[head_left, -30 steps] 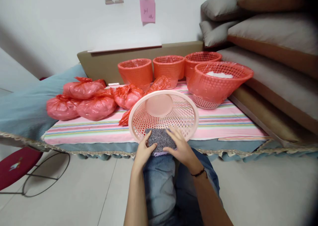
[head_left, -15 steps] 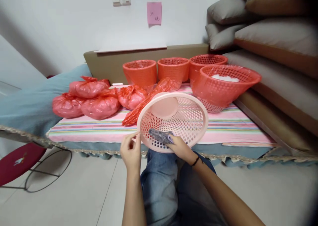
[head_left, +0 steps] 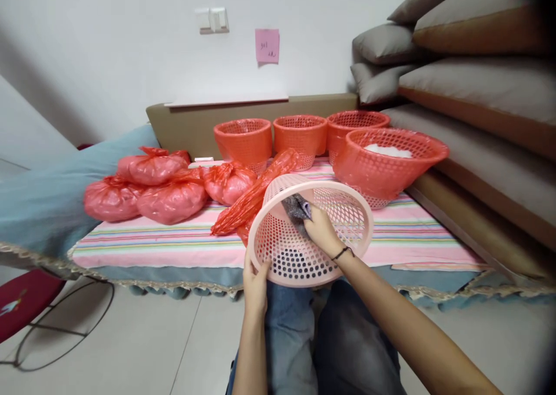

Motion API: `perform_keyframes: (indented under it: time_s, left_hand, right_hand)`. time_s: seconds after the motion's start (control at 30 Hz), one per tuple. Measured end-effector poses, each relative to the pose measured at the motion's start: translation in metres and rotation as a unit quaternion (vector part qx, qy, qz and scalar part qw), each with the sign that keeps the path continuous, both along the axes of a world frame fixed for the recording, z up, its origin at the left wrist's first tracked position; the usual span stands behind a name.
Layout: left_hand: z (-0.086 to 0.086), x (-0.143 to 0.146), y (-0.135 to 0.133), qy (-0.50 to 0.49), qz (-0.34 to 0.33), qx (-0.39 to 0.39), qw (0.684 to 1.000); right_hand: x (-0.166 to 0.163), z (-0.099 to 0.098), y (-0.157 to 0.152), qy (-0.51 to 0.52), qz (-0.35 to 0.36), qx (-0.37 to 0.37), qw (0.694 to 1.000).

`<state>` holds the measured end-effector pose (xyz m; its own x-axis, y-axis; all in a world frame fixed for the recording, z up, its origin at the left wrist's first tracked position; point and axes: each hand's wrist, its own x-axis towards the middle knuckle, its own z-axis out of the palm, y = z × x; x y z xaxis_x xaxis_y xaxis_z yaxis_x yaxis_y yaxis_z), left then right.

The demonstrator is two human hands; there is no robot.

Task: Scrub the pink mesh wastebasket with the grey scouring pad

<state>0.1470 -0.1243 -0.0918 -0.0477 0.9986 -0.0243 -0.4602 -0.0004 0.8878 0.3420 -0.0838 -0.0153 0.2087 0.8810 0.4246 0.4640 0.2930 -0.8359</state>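
A pale pink perforated plastic basket (head_left: 367, 209) lies tilted on its side above my knees, its mouth facing me. My left hand (head_left: 255, 279) grips its rim at the lower left, thumb inside and fingers outside. Inside the basket, my right hand (head_left: 321, 230) is closed around a dark grey cloth (head_left: 297, 209), which touches or nearly touches the inner wall near the base. A crumpled red plastic bag (head_left: 243, 204) lies just behind the basket on the left.
Several red baskets (head_left: 243, 137) lined with plastic stand at the back; the nearest red basket (head_left: 382, 169) holds something white. Tied red bags (head_left: 171, 201) are piled at left. Stacked cushions (head_left: 478, 88) rise on the right. A dark red stool (head_left: 26, 302) stands lower left.
My left hand has moved from beside the basket's left edge to gripping its rim. My right hand has pushed the cloth deeper inside, and the basket has shifted slightly right.
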Motion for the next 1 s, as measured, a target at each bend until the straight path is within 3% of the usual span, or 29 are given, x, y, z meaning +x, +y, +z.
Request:
perform_keyframes:
  time_s: [0.07,0.13,0.23,0.33,0.53,0.77,0.9,1.0]
  left_hand:
    - [-0.005,0.002,0.001,0.008,0.004,-0.015,1.0]
    - [-0.008,0.003,0.001,0.01,0.001,-0.022,1.0]
    - [-0.013,0.003,0.001,0.007,-0.013,-0.029,0.999]
    - [-0.016,0.0,0.001,0.001,-0.009,-0.045,0.999]
    - [-0.014,-0.003,0.004,0.01,-0.013,-0.046,0.999]
    - [-0.015,-0.006,0.006,0.019,-0.029,-0.053,0.998]
    - [-0.011,-0.001,0.004,0.011,-0.016,-0.053,0.998]
    - [-0.005,0.004,0.003,-0.017,-0.029,-0.026,0.999]
  right_hand:
    - [-0.003,0.0,0.022,-0.125,-0.029,-0.016,0.992]
    - [-0.013,-0.016,0.042,-0.245,-0.026,-0.109,0.963]
    - [-0.029,-0.052,0.057,-0.281,0.009,-0.191,0.941]
    - [-0.035,-0.075,0.062,-0.29,0.03,-0.213,0.933]
    - [-0.024,-0.073,0.073,-0.288,0.059,-0.21,0.932]
    - [-0.024,-0.087,0.079,-0.231,0.085,-0.251,0.936]
    - [-0.021,-0.077,0.066,-0.199,0.113,-0.237,0.944]
    - [-0.019,-0.067,0.038,-0.18,0.147,-0.229,0.946]
